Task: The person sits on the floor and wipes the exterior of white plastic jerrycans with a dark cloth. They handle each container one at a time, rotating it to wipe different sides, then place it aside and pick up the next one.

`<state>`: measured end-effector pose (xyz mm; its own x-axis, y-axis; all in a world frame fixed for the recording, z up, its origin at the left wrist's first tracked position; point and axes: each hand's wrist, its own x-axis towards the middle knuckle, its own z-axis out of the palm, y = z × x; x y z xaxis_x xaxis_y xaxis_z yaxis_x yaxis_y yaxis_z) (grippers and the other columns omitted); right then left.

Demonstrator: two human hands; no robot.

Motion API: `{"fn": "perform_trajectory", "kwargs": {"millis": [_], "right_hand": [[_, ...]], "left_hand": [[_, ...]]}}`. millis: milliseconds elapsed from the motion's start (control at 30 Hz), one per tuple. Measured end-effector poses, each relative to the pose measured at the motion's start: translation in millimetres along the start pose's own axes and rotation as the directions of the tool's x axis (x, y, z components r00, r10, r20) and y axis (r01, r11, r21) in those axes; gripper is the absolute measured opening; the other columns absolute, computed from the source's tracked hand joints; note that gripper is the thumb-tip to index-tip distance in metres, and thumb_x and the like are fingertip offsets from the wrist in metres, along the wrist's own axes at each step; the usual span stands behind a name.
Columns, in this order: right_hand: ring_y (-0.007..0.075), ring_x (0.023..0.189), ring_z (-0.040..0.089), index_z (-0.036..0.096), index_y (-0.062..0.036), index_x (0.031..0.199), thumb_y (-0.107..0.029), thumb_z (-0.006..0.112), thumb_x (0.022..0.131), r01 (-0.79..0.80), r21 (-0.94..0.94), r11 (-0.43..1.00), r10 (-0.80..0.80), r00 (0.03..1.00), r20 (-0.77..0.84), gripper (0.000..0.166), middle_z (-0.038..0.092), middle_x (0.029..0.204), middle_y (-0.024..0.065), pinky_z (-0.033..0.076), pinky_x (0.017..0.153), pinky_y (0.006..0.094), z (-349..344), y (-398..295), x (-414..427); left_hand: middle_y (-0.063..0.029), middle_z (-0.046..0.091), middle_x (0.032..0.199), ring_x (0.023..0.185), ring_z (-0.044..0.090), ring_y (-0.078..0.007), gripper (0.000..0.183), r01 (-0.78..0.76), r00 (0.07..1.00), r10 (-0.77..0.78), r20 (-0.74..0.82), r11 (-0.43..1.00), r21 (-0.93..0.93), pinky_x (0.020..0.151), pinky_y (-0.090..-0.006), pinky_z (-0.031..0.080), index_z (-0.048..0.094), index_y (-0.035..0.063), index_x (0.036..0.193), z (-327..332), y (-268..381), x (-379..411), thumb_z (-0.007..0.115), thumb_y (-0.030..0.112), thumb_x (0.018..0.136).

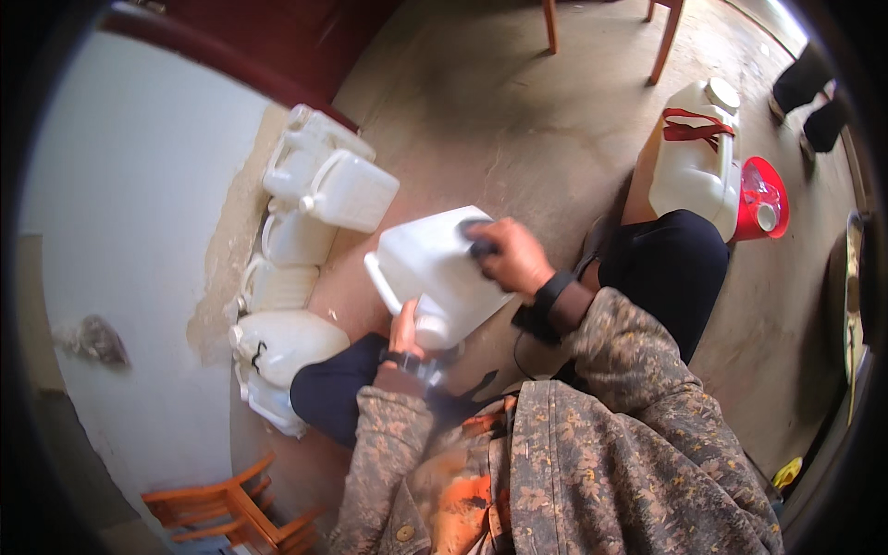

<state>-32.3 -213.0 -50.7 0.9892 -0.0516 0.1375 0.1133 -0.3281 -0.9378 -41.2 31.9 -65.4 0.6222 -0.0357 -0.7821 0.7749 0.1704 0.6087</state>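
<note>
A white plastic jerrycan (pixel 444 267) lies tilted between my knees, its capped neck towards me. My left hand (pixel 404 329) grips it near the handle, beside the white screw cap. With my right hand (pixel 513 255) I hold a dark, blurred object (pixel 479 239) against the jerrycan's upper right face; what it is cannot be told. Both wrists wear dark bands.
Several white jerrycans (pixel 295 236) stand stacked along the wall at left. At right are a large jerrycan with a red strap (pixel 694 166) and a red bucket (pixel 753 225). A wooden chair (pixel 239 510) is at lower left; a person's legs (pixel 805 90) show at upper right.
</note>
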Motion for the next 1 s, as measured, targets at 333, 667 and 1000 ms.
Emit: {"fn": "perform_trajectory", "kwargs": {"millis": [333,667,1000], "right_hand": [[0.0319,0.107,0.053,0.062,-0.0153,0.115,-0.019,0.066,0.080,-0.334,-0.218,0.917,0.264,0.918,-0.296,0.035,0.057,0.121,0.0101,0.048,0.087,0.0394,-45,17,25],[0.0290,0.083,0.056,0.061,-0.0140,0.101,-0.012,0.066,0.071,0.422,-0.206,0.883,-0.445,0.892,-0.081,0.030,0.059,0.105,0.0095,0.050,0.066,0.0376,-5,-89,4],[0.0307,0.089,0.057,0.060,-0.0151,0.113,-0.013,0.066,0.073,0.294,-0.215,0.931,-0.337,0.920,-0.200,0.040,0.058,0.109,0.0107,0.051,0.073,0.0389,-22,-76,9]], "left_hand": [[-0.0052,0.064,0.091,0.080,0.064,-0.0172,0.038,-0.406,0.914,0.404,0.039,0.912,0.066,0.067,-0.0312,0.053,0.054,0.0052,0.117,-23,1,-26,0.051,0.028,0.087],[-0.0093,0.052,0.123,0.104,0.056,-0.0228,0.065,-0.715,0.690,0.703,0.174,0.625,0.313,0.084,-0.0369,0.050,0.028,0.0174,0.145,-9,4,-33,0.052,0.018,0.085],[-0.0091,0.051,0.125,0.102,0.057,-0.0207,0.061,-0.551,0.831,0.552,0.070,0.834,-0.033,0.084,-0.0354,0.050,0.030,0.0140,0.144,2,11,-71,0.050,0.021,0.087]]}}
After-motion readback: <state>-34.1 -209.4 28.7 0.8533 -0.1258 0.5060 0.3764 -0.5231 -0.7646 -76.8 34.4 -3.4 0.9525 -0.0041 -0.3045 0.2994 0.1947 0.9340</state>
